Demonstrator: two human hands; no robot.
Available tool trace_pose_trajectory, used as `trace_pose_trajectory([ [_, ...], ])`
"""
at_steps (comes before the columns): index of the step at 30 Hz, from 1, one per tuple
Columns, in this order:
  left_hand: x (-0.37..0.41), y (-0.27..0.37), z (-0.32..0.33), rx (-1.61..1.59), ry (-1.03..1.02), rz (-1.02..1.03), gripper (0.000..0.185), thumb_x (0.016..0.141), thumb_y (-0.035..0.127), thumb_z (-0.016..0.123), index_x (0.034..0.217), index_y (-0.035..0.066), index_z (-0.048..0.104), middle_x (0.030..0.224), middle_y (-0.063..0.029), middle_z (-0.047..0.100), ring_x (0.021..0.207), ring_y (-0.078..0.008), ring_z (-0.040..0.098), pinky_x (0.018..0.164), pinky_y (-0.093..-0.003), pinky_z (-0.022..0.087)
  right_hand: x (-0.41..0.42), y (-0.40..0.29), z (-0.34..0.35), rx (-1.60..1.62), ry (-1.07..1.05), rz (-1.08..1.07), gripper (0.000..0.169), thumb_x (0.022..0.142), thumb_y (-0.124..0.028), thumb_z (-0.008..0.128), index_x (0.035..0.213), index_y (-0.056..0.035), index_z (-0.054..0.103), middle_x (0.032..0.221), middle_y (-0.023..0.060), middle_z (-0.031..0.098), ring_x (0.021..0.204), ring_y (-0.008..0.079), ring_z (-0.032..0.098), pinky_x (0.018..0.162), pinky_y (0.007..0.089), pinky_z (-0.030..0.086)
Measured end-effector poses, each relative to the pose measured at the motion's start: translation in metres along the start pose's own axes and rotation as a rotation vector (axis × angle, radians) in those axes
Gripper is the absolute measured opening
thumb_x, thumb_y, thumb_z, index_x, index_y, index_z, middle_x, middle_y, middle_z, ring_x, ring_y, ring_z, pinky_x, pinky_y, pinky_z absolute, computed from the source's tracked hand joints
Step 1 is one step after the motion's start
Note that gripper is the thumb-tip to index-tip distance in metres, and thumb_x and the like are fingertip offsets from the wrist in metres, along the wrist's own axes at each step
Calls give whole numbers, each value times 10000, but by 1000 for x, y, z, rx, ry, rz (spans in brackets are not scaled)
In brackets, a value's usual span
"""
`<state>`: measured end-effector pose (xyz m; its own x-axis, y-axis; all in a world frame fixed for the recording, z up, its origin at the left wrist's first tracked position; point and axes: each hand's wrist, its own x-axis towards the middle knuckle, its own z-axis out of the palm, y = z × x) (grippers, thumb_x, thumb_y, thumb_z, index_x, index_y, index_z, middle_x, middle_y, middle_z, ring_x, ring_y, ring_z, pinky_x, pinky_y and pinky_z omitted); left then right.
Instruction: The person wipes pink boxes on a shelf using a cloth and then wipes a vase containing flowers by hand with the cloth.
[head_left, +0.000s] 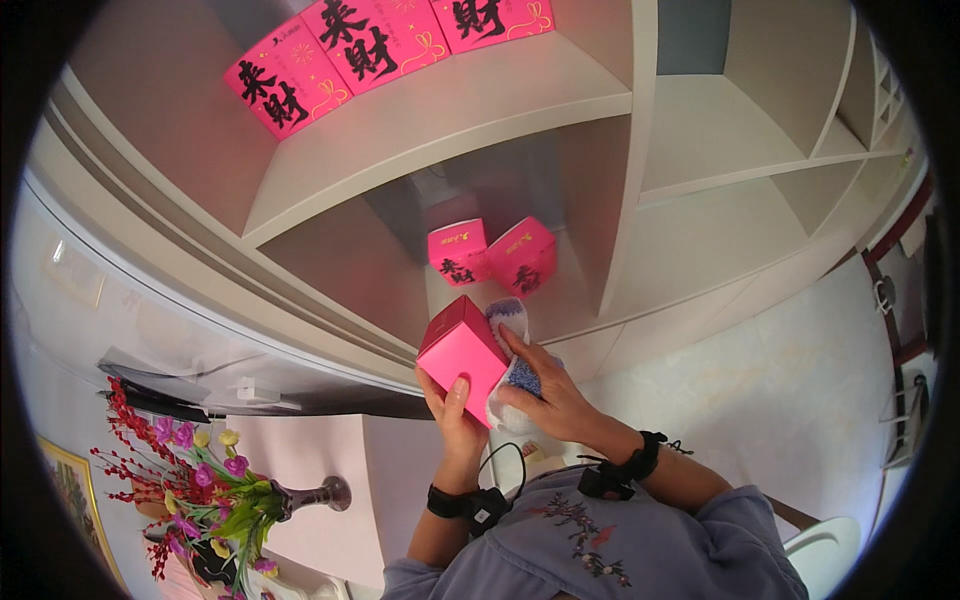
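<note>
My left hand (456, 409) grips a bright pink cardboard box (465, 352) from below, its thumb on the near face. At the box's right side, my right hand (546, 386) holds a blue and white cloth (517, 375), which touches the box. Just beyond, two pink boxes with black characters stand in the lower cabinet compartment: an upright one (459, 251) on the left and a turned one (523, 257) on the right, close together. Several matching pink boxes (360, 37) stand side by side on the shelf above.
The pale cabinet's shelf edge (450, 180) and upright divider (634, 150) frame the compartments. At lower left, a glass vase (315, 495) of artificial flowers is on a pale surface (360, 525). A white chair (829, 551) is at lower right, beside the pale floor (787, 375).
</note>
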<state>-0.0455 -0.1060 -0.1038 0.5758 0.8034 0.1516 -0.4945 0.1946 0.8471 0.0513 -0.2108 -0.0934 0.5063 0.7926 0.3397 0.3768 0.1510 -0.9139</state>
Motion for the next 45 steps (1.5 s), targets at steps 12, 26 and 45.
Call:
trace_pose_trajectory([
  [12, -8, 1, -21, -68, -134, -124, 720, 771, 325, 623, 1345, 16, 317, 1294, -136, 457, 1194, -273, 455, 1013, -399, 353, 14, -10, -10, -104, -140, -130, 876, 851, -396, 572, 1434, 0, 52, 1259, 253, 344, 1168, 385, 364, 995, 416, 284],
  [26, -24, 7, -25, -275, -291, -277, 549, 791, 139, 588, 1292, 18, 401, 1234, -102, 510, 1136, -234, 504, 967, -365, 392, 36, 3, -12, 221, 212, 215, 334, 910, -266, 535, 1120, -5, 526, 809, 189, 572, 686, 270, 548, 652, 331, 440],
  [45, -15, -4, -35, 173, -180, -103, 657, 812, 202, 584, 1372, 31, 286, 1292, -104, 446, 1186, -215, 443, 995, -352, 361, 22, 8, -7, 355, 191, 37, 526, 981, -349, 348, 1362, 11, 312, 1358, 172, 405, 1270, 238, 374, 1042, 322, 267],
])
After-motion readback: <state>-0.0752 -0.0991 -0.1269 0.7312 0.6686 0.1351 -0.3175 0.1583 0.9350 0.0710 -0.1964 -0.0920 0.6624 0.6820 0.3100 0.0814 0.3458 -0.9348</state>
